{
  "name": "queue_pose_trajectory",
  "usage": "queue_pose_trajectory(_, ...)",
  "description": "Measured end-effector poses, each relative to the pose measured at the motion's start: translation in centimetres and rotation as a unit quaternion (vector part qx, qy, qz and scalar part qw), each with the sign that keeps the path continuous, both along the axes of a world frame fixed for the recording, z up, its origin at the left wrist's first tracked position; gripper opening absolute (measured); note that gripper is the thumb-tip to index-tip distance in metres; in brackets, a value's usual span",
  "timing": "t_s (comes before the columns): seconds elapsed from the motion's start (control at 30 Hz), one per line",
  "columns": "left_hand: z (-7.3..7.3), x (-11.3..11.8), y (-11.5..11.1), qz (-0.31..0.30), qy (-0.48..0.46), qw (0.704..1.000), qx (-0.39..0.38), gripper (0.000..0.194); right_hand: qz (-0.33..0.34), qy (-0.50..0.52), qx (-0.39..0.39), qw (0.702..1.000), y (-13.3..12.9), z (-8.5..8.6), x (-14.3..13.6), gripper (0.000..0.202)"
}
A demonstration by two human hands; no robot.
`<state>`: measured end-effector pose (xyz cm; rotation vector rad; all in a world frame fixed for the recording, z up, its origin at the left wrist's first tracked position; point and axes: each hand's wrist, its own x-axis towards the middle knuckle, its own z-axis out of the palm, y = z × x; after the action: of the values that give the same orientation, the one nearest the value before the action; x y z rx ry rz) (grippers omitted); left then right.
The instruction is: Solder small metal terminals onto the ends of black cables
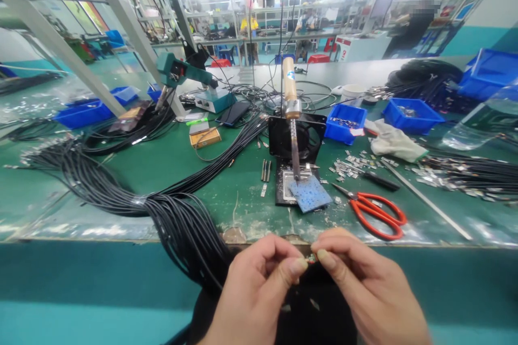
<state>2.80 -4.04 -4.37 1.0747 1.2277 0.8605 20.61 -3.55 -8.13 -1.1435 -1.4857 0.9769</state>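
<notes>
My left hand (263,285) and my right hand (364,285) meet just in front of the bench edge, thumbs and forefingers pinched together. Between their fingertips is a small part (311,259) with greenish and reddish bits, mostly covered by the fingers. Beyond them a soldering iron (290,86) with a wooden handle stands tip down, its tip at a blue sponge (309,193) on a black stand. Red-handled scissors (378,213) lie open right of the sponge. A thick bundle of black cables (182,226) hangs over the edge beside my left hand.
Blue bins (345,123) hold small metal parts. Behind the stand is a black fan (309,140). A white glove (396,141), a long thin rod (429,200) and scattered metal pieces lie at the right. A teal tool (182,71) stands at the left; people are in the background.
</notes>
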Motion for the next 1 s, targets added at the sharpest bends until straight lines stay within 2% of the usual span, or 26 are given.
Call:
queue_pose_trajectory(0.1, -0.1, -0.1, -0.1, -0.002, -0.005, 1.0, -0.007, 0.025, 0.006, 0.003, -0.013, 1.0, 0.0, -0.1, 0.0, 0.012)
queue_pose_trajectory(0.2, 0.1, -0.1, -0.1, -0.01, 0.02, 1.0, -0.005, 0.023, 0.016, -0.05, 0.072, 0.996, 0.1, 0.5, 1.0, 0.01)
queue_pose_trajectory(0.27, 0.2, -0.1, -0.1, -0.016, 0.039, 0.999, -0.002, 0.023, 0.036, -0.099, 0.142, 0.984, 0.3, 1.1, 1.9, 0.019)
queue_pose_trajectory(0.43, 0.3, -0.2, -0.3, -0.025, 0.049, 0.998, -0.006, 0.021, 0.139, -0.18, 0.235, 0.945, 0.7, 2.3, 3.2, 0.036)
queue_pose_trajectory(0.8, -0.4, -0.8, -0.8, -0.082, 0.096, 0.988, 0.086, 0.02, 0.203, -0.229, 0.241, 0.921, 1.0, 2.0, 3.7, 0.035)
queue_pose_trajectory(1.0, -0.4, -0.8, -0.4, -0.1, 0.143, 0.971, 0.163, 0.018, 0.203, -0.264, 0.26, 0.906, 1.0, 2.3, 3.6, 0.028)
